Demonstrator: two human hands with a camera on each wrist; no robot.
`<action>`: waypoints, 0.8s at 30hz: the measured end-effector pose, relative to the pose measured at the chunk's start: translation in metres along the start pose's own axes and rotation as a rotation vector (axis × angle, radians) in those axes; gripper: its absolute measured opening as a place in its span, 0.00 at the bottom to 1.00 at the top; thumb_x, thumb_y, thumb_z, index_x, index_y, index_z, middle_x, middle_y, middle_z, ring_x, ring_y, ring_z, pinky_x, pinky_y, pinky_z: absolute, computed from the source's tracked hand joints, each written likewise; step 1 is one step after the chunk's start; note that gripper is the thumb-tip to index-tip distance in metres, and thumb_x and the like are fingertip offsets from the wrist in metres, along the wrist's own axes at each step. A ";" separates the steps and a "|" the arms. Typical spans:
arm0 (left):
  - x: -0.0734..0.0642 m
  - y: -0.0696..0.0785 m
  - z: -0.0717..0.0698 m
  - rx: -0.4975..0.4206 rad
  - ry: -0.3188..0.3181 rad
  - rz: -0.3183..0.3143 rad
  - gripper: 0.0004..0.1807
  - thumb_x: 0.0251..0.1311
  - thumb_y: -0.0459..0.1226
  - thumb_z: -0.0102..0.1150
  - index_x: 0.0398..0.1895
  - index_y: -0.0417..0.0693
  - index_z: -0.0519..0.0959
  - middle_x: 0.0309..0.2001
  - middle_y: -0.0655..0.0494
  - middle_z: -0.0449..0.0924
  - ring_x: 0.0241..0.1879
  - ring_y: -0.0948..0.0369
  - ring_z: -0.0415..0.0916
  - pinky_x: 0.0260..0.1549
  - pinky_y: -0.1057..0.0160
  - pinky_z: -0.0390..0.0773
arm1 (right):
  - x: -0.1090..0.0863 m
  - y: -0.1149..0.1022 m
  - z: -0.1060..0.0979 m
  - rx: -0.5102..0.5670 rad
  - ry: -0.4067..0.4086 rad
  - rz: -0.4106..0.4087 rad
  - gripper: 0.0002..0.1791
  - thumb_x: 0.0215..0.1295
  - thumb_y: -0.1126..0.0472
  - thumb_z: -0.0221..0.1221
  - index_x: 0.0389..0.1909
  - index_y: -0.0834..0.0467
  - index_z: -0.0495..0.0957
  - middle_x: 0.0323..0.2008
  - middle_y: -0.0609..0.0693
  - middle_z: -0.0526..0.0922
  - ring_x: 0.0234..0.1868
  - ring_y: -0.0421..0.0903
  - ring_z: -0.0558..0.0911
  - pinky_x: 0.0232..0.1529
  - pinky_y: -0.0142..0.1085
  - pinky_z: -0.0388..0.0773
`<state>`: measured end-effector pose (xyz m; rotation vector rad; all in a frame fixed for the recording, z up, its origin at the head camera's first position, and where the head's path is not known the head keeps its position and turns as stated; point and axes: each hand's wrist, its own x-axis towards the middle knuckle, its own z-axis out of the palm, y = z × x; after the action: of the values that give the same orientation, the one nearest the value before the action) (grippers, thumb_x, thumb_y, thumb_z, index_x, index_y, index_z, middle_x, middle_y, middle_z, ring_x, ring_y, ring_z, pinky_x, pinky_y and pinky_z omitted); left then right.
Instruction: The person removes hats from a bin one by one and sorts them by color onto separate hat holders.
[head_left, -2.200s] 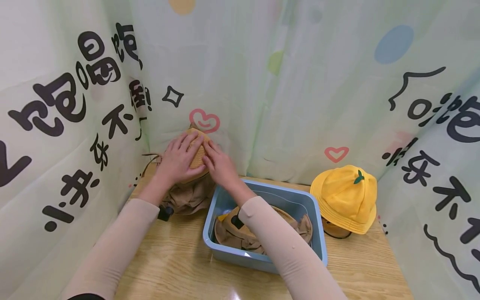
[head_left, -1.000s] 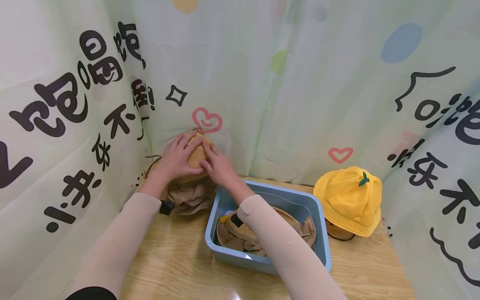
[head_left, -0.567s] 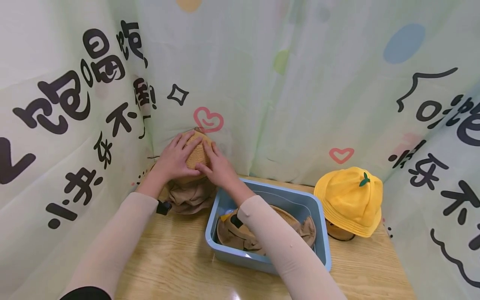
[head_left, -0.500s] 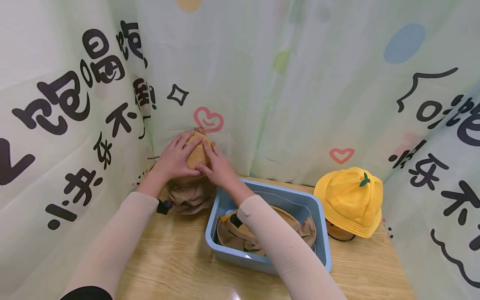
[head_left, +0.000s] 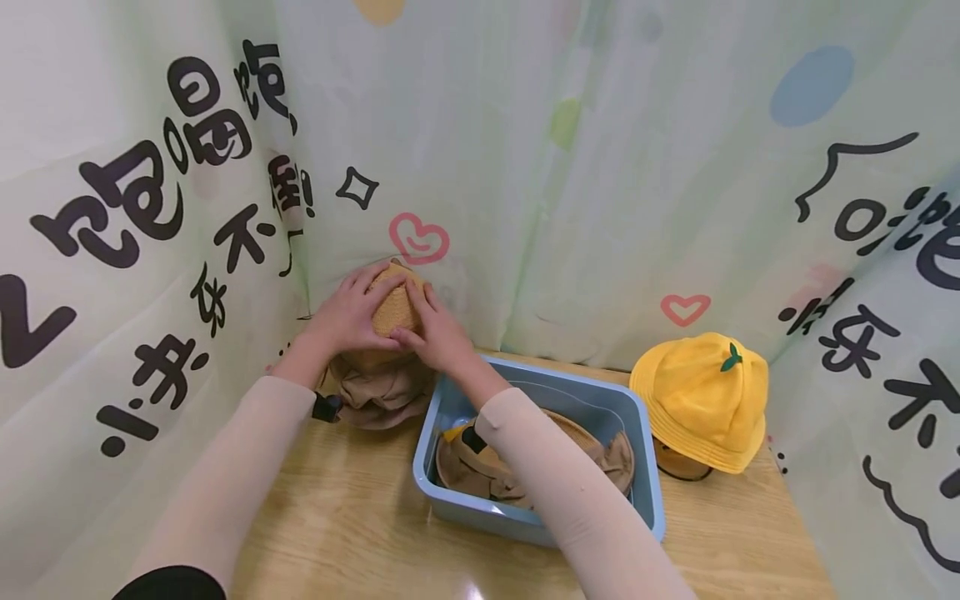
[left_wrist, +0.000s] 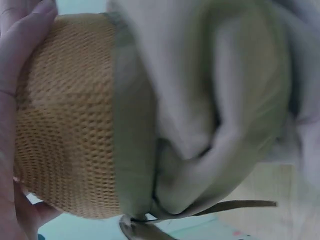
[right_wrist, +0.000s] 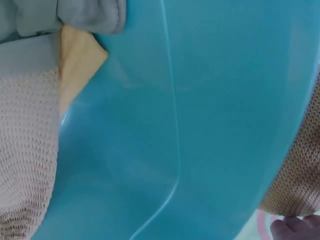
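Observation:
A straw hat (head_left: 395, 312) with a woven tan crown and a ruffled brown cloth brim stands at the back left, against the curtain. My left hand (head_left: 341, 315) rests over the left side of the crown with its fingers spread. On the other side my right hand (head_left: 442, 333) lays its fingers against the crown, and the two thumbs come close together at the front. The left wrist view has the woven crown (left_wrist: 70, 120), the brown band and a loose cord (left_wrist: 235, 205) up close. Fingertips (right_wrist: 297, 227) of my right hand touch the crown's edge in the right wrist view.
A blue plastic bin (head_left: 487, 514) stands under my right forearm, holding another straw hat (head_left: 480, 471) with brown cloth and a small yellow piece. To its right a yellow bucket hat (head_left: 701, 400) sits over a brown round object (head_left: 678, 462). Printed curtains (head_left: 600, 250) surround the wooden table (head_left: 360, 517).
Both hands stay on the crown. My right thumb has slid down and left toward the left thumb. The head view has shifted slightly; the bin and yellow hat keep their places.

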<state>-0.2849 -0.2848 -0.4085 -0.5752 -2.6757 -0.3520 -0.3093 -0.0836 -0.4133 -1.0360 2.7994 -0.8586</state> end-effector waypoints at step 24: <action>-0.023 0.000 0.019 0.218 0.153 0.061 0.64 0.37 0.62 0.77 0.76 0.44 0.58 0.76 0.36 0.52 0.71 0.30 0.53 0.57 0.31 0.69 | -0.004 0.001 0.013 -0.254 0.040 -0.146 0.48 0.69 0.41 0.57 0.81 0.46 0.41 0.80 0.59 0.42 0.79 0.61 0.49 0.75 0.50 0.55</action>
<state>-0.2715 -0.2864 -0.4347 -0.5377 -2.5010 -0.0812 -0.3034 -0.0867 -0.4251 -1.2838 2.9537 -0.5475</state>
